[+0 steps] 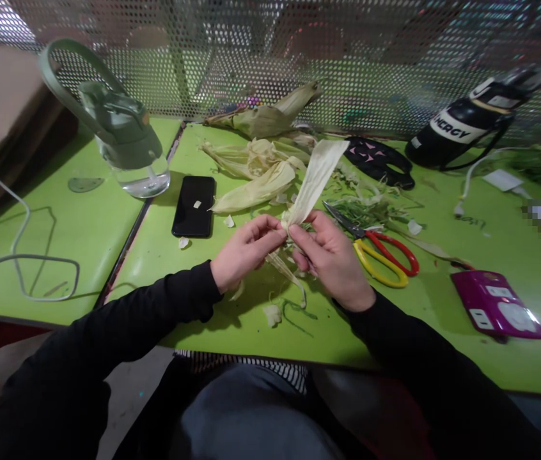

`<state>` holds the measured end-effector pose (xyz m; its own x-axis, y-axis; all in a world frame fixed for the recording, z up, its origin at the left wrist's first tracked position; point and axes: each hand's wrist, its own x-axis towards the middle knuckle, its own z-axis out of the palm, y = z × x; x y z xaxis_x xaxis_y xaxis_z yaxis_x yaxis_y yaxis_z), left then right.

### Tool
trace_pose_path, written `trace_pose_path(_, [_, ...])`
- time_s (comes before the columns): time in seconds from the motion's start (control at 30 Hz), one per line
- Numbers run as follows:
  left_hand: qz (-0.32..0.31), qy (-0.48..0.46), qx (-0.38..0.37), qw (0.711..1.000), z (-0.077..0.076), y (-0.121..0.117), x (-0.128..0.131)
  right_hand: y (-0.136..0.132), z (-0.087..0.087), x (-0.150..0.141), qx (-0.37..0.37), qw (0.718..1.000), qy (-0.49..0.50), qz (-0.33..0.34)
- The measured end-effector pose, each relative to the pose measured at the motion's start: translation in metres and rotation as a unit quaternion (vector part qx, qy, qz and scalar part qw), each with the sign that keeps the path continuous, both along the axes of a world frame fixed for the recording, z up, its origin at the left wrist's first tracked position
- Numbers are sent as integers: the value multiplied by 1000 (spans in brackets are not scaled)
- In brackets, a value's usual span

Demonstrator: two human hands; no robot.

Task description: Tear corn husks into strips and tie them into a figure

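My left hand (246, 250) and my right hand (332, 255) meet over the green table (165, 255), both pinching the lower end of a pale corn husk strip (316, 176) that rises up and to the right. Thin husk shreds (287, 271) hang down below my fingers. A pile of corn husks (256, 169) lies just beyond my hands, with a black phone (194, 205) to its left. Red and yellow scissors (378, 249) lie right of my right hand.
A green-lidded water jug (124, 137) stands at the left. A magenta power strip (495, 305) sits at the right, a black bottle (467, 124) lies at the back right, and a white cable (21, 255) loops on the left table. Perforated metal mesh (371, 51) backs the table.
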<state>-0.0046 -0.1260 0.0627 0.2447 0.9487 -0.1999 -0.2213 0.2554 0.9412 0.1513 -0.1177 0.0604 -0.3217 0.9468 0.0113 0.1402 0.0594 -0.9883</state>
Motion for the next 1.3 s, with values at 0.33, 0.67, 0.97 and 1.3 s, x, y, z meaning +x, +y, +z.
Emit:
trace_pose_path(0.33, [-4, -30, 42, 999, 1, -7, 5, 0, -2, 3, 25, 998, 29, -48])
trace_pose_path(0.67, [-46, -5, 119, 992, -14, 0, 0, -1, 6, 2, 20, 999, 20, -20])
trace_pose_path(0.97, [5, 155, 203, 967, -15, 0, -4, -1, -2, 4, 38, 999, -8, -37])
trace_pose_path(1.3, [0, 175, 211, 962, -17, 1, -4, -4, -2, -2, 71, 997, 32, -24])
